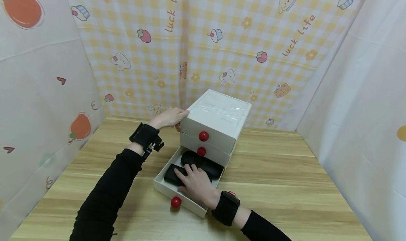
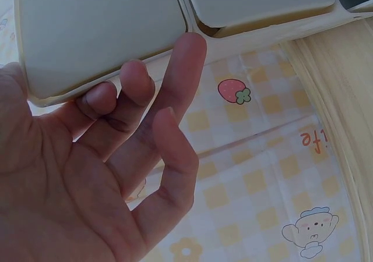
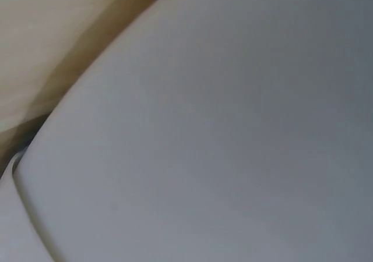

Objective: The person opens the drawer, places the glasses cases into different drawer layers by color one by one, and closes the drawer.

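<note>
A white drawer box [image 1: 208, 126] with red knobs stands on the table, its bottom drawer [image 1: 196, 208] pulled out. Two black cases lie in that drawer: an oblong one [image 1: 172, 175] nearer the front and a rounded one [image 1: 207, 163] behind it. My right hand [image 1: 198, 184] rests over the nearer case with fingers spread. Only a pale blurred surface fills most of the right wrist view. My left hand [image 1: 169, 118] holds the upper left edge of the drawer box. In the left wrist view its bent fingers [image 2: 186, 70] touch the box, the little finger standing free.
Red knobs [image 1: 204, 136] stick out from the drawer fronts. The wooden table [image 1: 279, 177] stretches to both sides. A yellow checked cloth [image 1: 206, 47] hangs close behind the box, with pale cloths [image 1: 364, 75] at the sides.
</note>
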### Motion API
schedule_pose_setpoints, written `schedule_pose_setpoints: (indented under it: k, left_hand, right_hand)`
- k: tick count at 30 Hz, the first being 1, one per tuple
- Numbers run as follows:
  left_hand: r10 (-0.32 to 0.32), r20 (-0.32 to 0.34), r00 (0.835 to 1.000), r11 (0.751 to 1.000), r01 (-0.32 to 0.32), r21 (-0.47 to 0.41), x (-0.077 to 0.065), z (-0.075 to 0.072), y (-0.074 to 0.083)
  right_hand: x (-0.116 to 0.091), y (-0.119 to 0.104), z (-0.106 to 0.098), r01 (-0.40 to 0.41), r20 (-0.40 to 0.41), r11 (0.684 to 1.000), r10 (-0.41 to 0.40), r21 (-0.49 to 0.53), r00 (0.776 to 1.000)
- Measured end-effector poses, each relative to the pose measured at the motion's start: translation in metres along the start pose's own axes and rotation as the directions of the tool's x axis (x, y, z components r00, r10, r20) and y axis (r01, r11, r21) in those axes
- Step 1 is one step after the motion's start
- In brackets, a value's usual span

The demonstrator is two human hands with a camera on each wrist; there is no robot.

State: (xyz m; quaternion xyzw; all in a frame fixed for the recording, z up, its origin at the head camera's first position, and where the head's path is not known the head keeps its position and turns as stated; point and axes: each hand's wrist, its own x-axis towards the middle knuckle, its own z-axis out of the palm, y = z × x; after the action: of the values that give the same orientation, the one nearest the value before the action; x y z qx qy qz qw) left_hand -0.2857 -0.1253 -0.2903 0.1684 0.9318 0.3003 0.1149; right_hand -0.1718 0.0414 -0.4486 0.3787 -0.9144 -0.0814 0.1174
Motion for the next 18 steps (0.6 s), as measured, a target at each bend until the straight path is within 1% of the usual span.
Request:
schedule_pose_setpoints:
  k: [2,5,7,9,11,12,14,16,18]
  left_hand:
    - [-0.003,0.001,1.000,1.000,0.003,-0.002,0.000,0.000,0.000]
    - [-0.003,0.000,1.000,1.000,0.003,-0.010,0.000,0.000,0.000]
    - [-0.004,-0.003,1.000,1.000,0.004,-0.013,0.000,0.000,-0.001]
    - [-0.005,-0.006,1.000,1.000,0.005,-0.017,0.000,-0.001,-0.001]
    - [-0.007,-0.009,1.000,1.000,0.007,-0.017,0.000,-0.001,-0.001]
    - [-0.009,-0.010,1.000,1.000,0.009,-0.015,0.000,-0.001,-0.001]
    - [-0.007,-0.010,1.000,1.000,0.007,-0.011,0.001,-0.001,-0.001]
    - [-0.006,-0.010,1.000,1.000,0.006,-0.002,0.001,-0.001,0.000]
    - [-0.004,-0.007,1.000,1.000,0.004,0.004,0.001,-0.001,0.000]
  right_hand:
    - [-0.001,0.002,-0.003,0.021,-0.032,1.000,-0.021,0.001,0.999]
    - [-0.003,0.005,-0.008,0.066,-0.130,0.998,-0.068,-0.023,0.989]
    - [-0.004,0.006,-0.012,0.102,-0.202,0.994,-0.110,-0.045,0.973]
    - [-0.005,0.005,-0.018,0.147,-0.265,0.986,-0.163,-0.080,0.950]
    - [-0.006,0.000,-0.025,0.200,-0.304,0.974,-0.223,-0.106,0.926]
    - [-0.007,-0.003,-0.028,0.233,-0.311,0.966,-0.258,-0.114,0.915]
    - [-0.009,-0.009,-0.032,0.310,-0.301,0.939,-0.341,-0.146,0.891]
    - [-0.011,-0.016,-0.034,0.384,-0.264,0.906,-0.420,-0.178,0.868]
    - [-0.013,-0.021,-0.034,0.435,-0.226,0.874,-0.478,-0.216,0.849]
